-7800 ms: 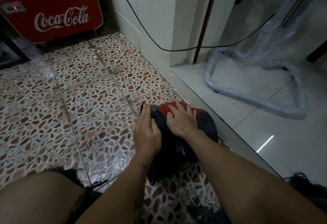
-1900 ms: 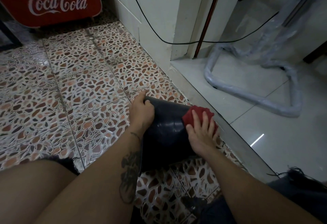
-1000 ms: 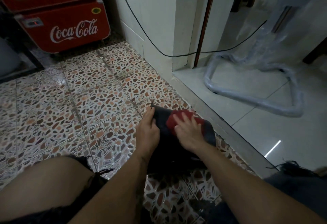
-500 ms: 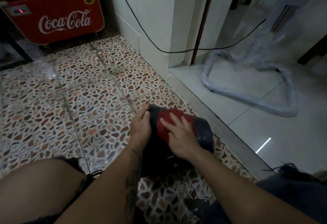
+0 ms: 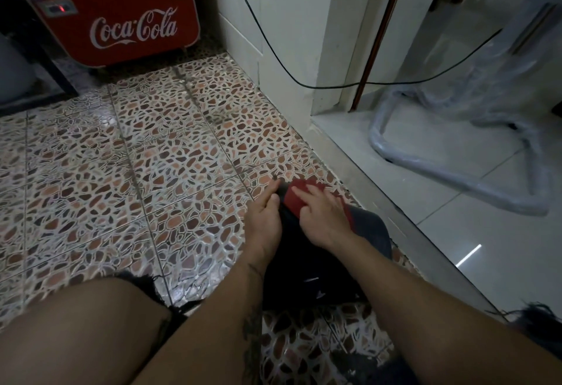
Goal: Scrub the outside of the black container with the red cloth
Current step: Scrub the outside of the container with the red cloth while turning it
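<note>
Right hand (image 5: pixel 324 219) presses the red cloth (image 5: pixel 296 199) flat against the black container (image 5: pixel 369 229); left hand (image 5: pixel 263 219) grips its edge.

A red Coca-Cola cooler (image 5: pixel 118 19) stands at eleven o'clock on the pebble-patterned tile floor (image 5: pixel 121 171). A black cable (image 5: pixel 304 85) sags across the white wall corner (image 5: pixel 292 34) at twelve. At two o'clock, a plastic-wrapped metal frame (image 5: pixel 456 184) rests on pale glossy tiles (image 5: pixel 486 247).
</note>
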